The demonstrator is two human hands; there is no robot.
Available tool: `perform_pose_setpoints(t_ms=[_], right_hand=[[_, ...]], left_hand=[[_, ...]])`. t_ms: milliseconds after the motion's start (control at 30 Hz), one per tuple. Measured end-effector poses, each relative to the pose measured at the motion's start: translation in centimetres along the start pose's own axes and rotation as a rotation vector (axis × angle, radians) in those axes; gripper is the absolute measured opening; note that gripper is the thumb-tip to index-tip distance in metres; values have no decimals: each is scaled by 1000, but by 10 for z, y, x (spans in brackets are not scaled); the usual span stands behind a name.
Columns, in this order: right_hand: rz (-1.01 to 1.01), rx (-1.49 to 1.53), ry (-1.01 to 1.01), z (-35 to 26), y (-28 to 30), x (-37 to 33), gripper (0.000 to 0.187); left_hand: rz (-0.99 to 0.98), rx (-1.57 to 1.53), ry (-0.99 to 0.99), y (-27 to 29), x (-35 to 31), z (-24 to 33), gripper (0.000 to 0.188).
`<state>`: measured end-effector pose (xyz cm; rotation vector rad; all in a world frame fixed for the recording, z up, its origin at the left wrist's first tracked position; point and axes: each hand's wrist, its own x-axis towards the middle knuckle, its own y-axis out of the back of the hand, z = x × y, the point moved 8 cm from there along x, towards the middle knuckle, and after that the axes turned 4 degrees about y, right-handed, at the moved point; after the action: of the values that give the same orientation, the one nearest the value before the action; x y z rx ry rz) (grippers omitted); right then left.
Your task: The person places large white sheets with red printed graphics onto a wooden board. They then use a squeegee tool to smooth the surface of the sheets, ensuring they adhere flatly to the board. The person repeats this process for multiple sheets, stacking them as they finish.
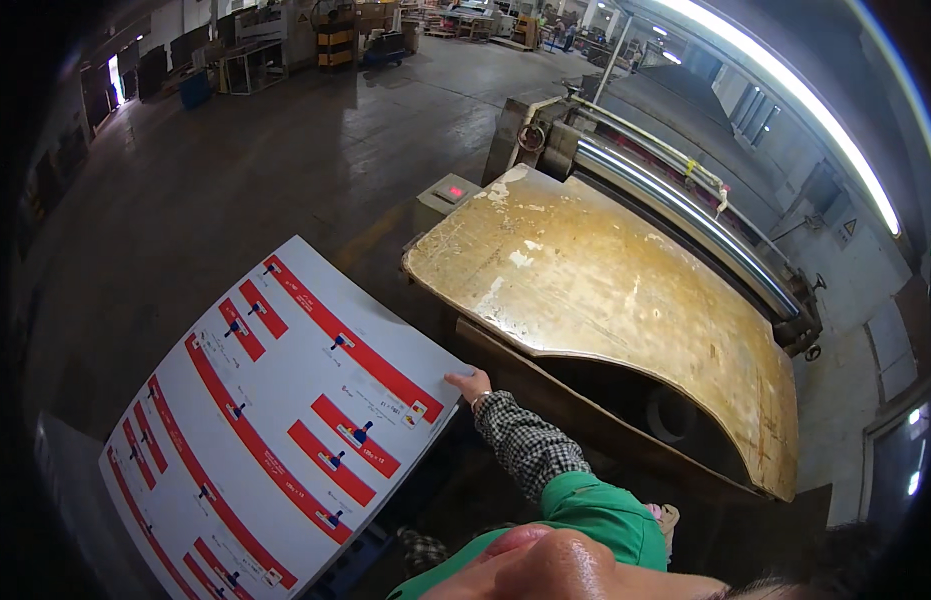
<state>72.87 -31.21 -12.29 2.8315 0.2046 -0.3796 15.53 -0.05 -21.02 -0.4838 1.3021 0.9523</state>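
Note:
A large white printed sheet [275, 400] with red bands and small blue-handled tool pictures spreads across the left side, sagging in a curve. At its right corner my right hand [470, 385] is closed on the edge, fingers bent over the top. A checkered sleeve [530, 445] and a green garment cover that arm. The other checkered sleeve [421, 548] shows low beside the sheet, but my left hand is out of sight. Layers show along the sheet's right edge; I cannot tell how many sheets lie there.
To the right stands a roller machine [685, 210] with a worn, yellowish board [605, 290] in front, curved at its near edge. A control box [448, 193] with a red display sits at the board's far left corner. Grey floor [255, 170] stretches behind, toward distant racks.

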Motion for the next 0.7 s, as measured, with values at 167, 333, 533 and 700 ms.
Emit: perform_pose_setpoints(t_ms=[167, 333, 533, 700], right_hand=[[68, -297, 190, 0, 6, 12, 51], [76, -51, 240, -12, -5, -1, 24], [11, 253, -64, -59, 3, -35, 18], [-142, 407, -114, -60, -11, -37, 27]], left_hand=[[35, -156, 108, 30, 32, -26, 59], [102, -405, 251, 79, 43, -121, 64], [132, -728, 190, 84, 24, -129, 85], [165, -1050, 108, 64, -3, -88, 109]])
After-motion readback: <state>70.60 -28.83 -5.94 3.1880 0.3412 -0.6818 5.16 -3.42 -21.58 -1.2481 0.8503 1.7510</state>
